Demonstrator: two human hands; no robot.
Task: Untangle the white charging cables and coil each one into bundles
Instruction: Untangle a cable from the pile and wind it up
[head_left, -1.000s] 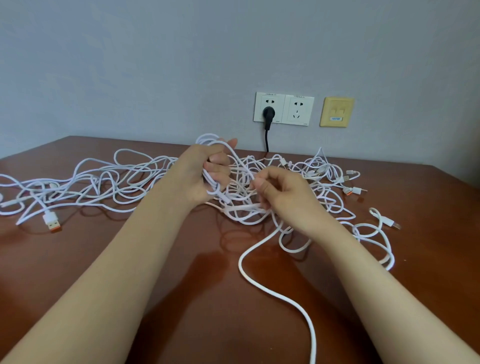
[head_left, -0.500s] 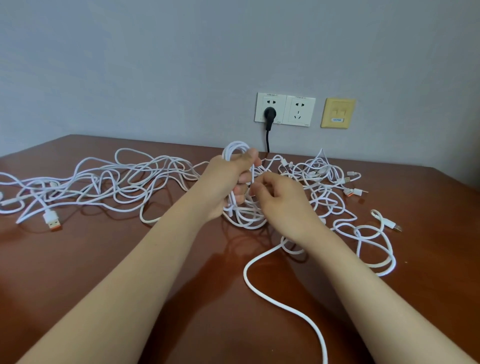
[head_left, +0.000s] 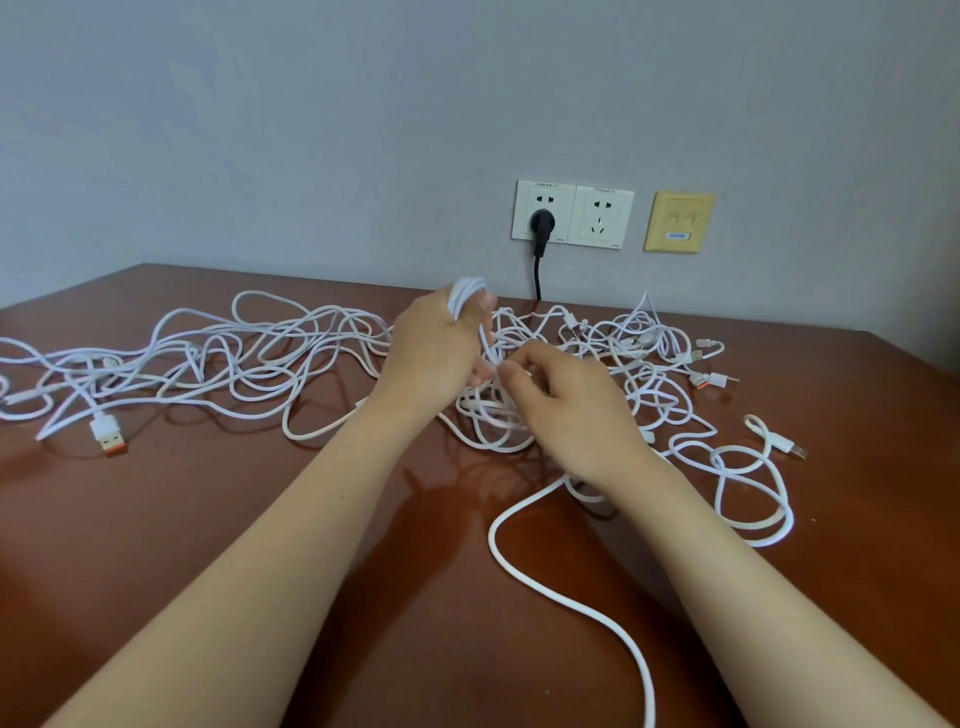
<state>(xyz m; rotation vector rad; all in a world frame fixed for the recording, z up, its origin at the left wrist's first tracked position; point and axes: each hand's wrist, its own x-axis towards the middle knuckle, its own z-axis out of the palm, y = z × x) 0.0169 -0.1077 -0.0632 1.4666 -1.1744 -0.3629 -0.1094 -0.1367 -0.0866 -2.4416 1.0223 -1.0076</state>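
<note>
Tangle of thin white charging cables (head_left: 270, 364) sprawls across a glossy reddish-brown wooden table (head_left: 208, 519), with a white USB plug with an orange tip (head_left: 109, 434) lying near its far left end. At centre, the left hand (head_left: 436, 353) grasps a bunch of white cable loops (head_left: 467, 293) raised above the heap. Just beside it, the right hand (head_left: 566, 410) pinches a strand in the knot. Both forearms hide part of the pile. One loose white strand (head_left: 571, 603) curves toward the viewer. Behind, a black plug (head_left: 543, 223) sits in a white double wall socket (head_left: 602, 215), next to a yellow wall plate (head_left: 679, 222). Small white connectors (head_left: 717, 381) lie at the right.
</note>
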